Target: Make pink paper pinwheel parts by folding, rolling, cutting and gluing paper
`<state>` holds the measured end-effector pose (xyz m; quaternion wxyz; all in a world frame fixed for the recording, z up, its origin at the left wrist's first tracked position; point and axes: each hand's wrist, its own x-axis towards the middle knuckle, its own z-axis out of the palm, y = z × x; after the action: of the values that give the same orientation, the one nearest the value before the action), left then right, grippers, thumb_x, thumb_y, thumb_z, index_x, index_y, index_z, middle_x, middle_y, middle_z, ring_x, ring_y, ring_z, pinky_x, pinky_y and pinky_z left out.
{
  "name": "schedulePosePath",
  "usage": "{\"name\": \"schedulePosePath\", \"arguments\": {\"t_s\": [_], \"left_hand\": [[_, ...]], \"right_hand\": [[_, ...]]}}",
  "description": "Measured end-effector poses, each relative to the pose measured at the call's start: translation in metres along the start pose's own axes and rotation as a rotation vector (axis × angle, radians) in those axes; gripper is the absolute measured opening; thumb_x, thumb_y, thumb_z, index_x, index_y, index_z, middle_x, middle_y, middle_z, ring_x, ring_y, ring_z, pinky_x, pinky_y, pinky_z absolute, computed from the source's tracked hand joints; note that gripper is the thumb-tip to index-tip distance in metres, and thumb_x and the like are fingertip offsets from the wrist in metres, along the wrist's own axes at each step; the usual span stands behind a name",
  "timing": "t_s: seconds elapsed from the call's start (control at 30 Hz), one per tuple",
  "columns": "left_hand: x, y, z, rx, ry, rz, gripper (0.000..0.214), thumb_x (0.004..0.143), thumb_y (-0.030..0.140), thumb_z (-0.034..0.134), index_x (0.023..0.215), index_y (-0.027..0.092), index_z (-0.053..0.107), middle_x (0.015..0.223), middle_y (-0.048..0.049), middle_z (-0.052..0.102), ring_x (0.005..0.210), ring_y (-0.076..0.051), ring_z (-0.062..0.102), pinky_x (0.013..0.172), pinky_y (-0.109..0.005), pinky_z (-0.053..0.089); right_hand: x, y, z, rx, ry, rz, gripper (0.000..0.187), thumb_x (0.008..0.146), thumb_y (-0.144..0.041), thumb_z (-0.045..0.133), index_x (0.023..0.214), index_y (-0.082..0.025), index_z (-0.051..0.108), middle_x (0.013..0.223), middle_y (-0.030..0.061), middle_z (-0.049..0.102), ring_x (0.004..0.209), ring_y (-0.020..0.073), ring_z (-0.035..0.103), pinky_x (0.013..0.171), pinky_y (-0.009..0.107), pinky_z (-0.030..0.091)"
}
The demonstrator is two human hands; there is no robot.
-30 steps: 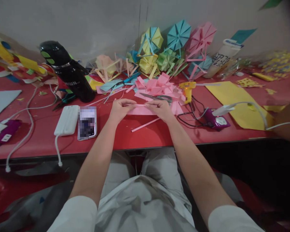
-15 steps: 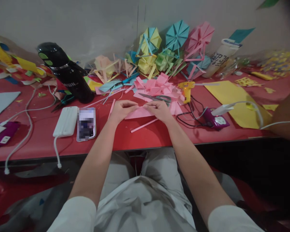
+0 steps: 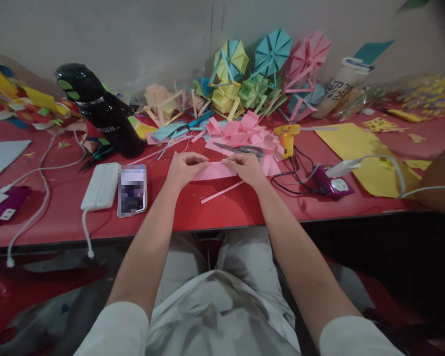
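Observation:
Between my hands is a sheet of pink paper (image 3: 215,171), its far edge pinched at both ends. My left hand (image 3: 187,168) grips the left end between thumb and fingers. At the right end, my right hand (image 3: 245,167) is closed on the same edge. A thin rolled pink paper stick (image 3: 221,192) lies on the red table just nearer to me, its right end by my right wrist. Behind my hands, scissors (image 3: 241,149) rest by a heap of folded pink paper pieces (image 3: 244,132).
A yellow glue gun (image 3: 288,138) with a black cable stands right of the heap. Folded paper umbrellas (image 3: 272,52) lean on the wall. To the left are a phone (image 3: 132,190), a white power bank (image 3: 101,187) and a black bottle (image 3: 100,111). Yellow paper (image 3: 359,153) lies right, near another person's arm (image 3: 441,173).
My fingers have moved slightly apart along the far edge of the pink paper, and more of the sheet shows between them. The things around stay put.

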<state>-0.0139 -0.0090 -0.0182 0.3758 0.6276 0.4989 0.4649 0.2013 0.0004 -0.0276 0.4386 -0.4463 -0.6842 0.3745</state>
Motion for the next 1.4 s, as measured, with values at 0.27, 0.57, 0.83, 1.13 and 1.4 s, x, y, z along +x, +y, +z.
{"name": "schedulePosePath", "arguments": {"t_s": [0.27, 0.57, 0.83, 1.13, 1.4], "left_hand": [[-0.001, 0.002, -0.005, -0.025, -0.042, -0.018, 0.013, 0.068, 0.025, 0.082, 0.076, 0.017, 0.076, 0.084, -0.0076, 0.077, 0.085, -0.022, 0.070, 0.092, -0.042, 0.053], [-0.002, 0.002, -0.008, -0.055, -0.064, 0.005, 0.014, 0.067, 0.028, 0.080, 0.075, 0.017, 0.075, 0.083, -0.0068, 0.076, 0.082, -0.021, 0.071, 0.083, -0.036, 0.055], [-0.001, 0.001, -0.009, -0.044, -0.058, -0.005, 0.017, 0.066, 0.030, 0.080, 0.075, 0.018, 0.074, 0.082, -0.0062, 0.077, 0.081, -0.021, 0.070, 0.083, -0.036, 0.056], [-0.002, -0.003, -0.011, -0.061, -0.016, 0.020, 0.016, 0.069, 0.031, 0.078, 0.078, 0.018, 0.075, 0.083, -0.0040, 0.077, 0.082, -0.019, 0.070, 0.083, -0.035, 0.055], [0.004, 0.007, -0.016, -0.019, -0.199, -0.028, 0.024, 0.072, 0.042, 0.080, 0.086, 0.022, 0.080, 0.094, -0.0069, 0.079, 0.089, -0.023, 0.070, 0.085, -0.037, 0.054]], "right_hand": [[-0.001, -0.005, -0.002, -0.053, -0.037, 0.030, 0.051, 0.077, -0.066, 0.066, 0.063, -0.016, 0.065, 0.060, -0.0006, 0.052, 0.059, 0.0115, 0.042, 0.057, 0.027, 0.035], [-0.002, -0.013, -0.003, -0.055, -0.005, 0.043, 0.066, 0.073, -0.076, 0.063, 0.050, -0.020, 0.038, 0.053, -0.0035, 0.030, 0.054, 0.0091, 0.027, 0.049, 0.028, 0.024], [-0.001, -0.012, -0.004, -0.018, -0.004, 0.042, 0.064, 0.072, -0.075, 0.066, 0.050, -0.019, 0.042, 0.054, -0.0031, 0.034, 0.054, 0.0093, 0.031, 0.051, 0.027, 0.027], [0.000, 0.002, -0.003, 0.208, 0.020, 0.063, 0.043, 0.069, -0.058, 0.078, 0.076, -0.016, 0.070, 0.071, 0.0002, 0.062, 0.065, 0.0110, 0.050, 0.063, 0.026, 0.042], [0.002, 0.003, -0.001, 0.208, 0.023, 0.039, 0.038, 0.076, -0.058, 0.071, 0.076, -0.019, 0.069, 0.072, 0.0001, 0.062, 0.067, 0.0133, 0.051, 0.065, 0.027, 0.045]]}}
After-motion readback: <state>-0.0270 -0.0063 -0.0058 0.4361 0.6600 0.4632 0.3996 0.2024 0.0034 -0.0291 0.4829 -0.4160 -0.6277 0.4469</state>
